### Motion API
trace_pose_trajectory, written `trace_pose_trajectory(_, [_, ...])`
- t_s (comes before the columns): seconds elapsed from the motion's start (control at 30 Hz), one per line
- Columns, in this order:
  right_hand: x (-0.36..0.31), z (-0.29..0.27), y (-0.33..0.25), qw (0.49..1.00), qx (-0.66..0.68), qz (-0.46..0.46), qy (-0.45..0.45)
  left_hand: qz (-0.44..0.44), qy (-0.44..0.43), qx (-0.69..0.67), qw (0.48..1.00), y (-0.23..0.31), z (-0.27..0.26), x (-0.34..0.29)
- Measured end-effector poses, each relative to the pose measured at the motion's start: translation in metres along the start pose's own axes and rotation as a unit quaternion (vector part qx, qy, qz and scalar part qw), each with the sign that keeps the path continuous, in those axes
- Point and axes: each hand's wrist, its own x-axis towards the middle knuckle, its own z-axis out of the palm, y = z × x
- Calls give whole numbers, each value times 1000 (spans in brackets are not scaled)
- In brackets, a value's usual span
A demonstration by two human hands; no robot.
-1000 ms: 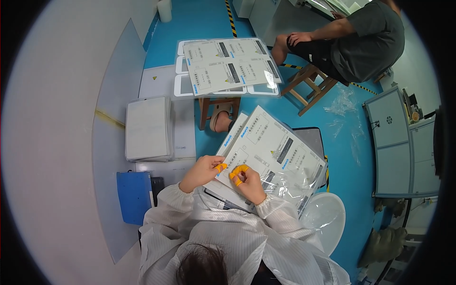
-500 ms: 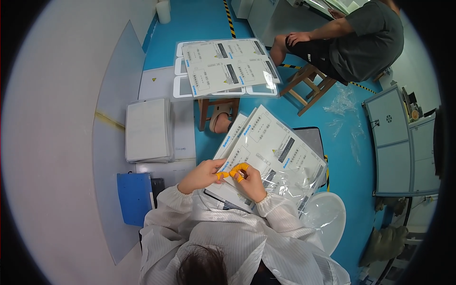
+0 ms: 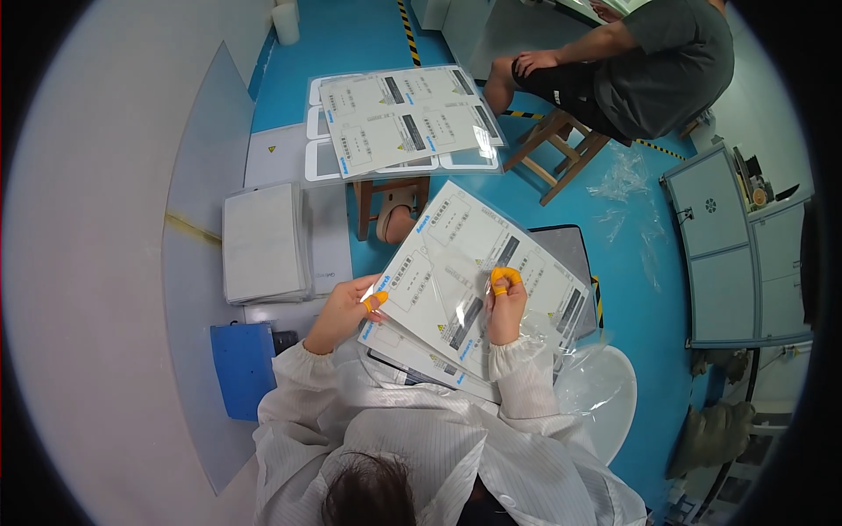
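Observation:
A white printed sheet (image 3: pixel 443 241) with dark label blocks lies slanted over my lap. My left hand (image 3: pixel 340 314) grips its left edge, thumb on top. Yellow finger cots cover some fingertips of both hands. Above the middle of the sheet, my right hand (image 3: pixel 506 311) is closed in a pinch on thin clear film (image 3: pixel 537 331), which trails down past my right sleeve. The film's full outline is hard to make out. Another printed sheet (image 3: pixel 390 344) shows below the top one, near my body.
Ahead, a stool (image 3: pixel 363 206) bears more printed sheets (image 3: pixel 408 114). Stacked white sheets (image 3: pixel 261 245) lie at left, with a blue box (image 3: pixel 243 373) nearer me. A white round tub (image 3: pixel 614 412) stands at my right. A seated person (image 3: pixel 658 70) is at far right; loose film (image 3: pixel 627 188) lies on the floor.
My hands have parted from the sheet's left corner. My right hand moved right and slightly away from me with the film; my left hand shifted left, gripping the sheet's edge.

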Motion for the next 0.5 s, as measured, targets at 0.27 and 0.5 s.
trace_pose_trajectory(0.27, [2, -2, 4, 999, 34, 2, 13, 118, -46, -112, 986, -49, 53, -6])
trace_pose_trajectory(0.5, [1, -7, -12, 999, 32, 16, 18, 27, 57, -77, 995, -48, 41, -2])
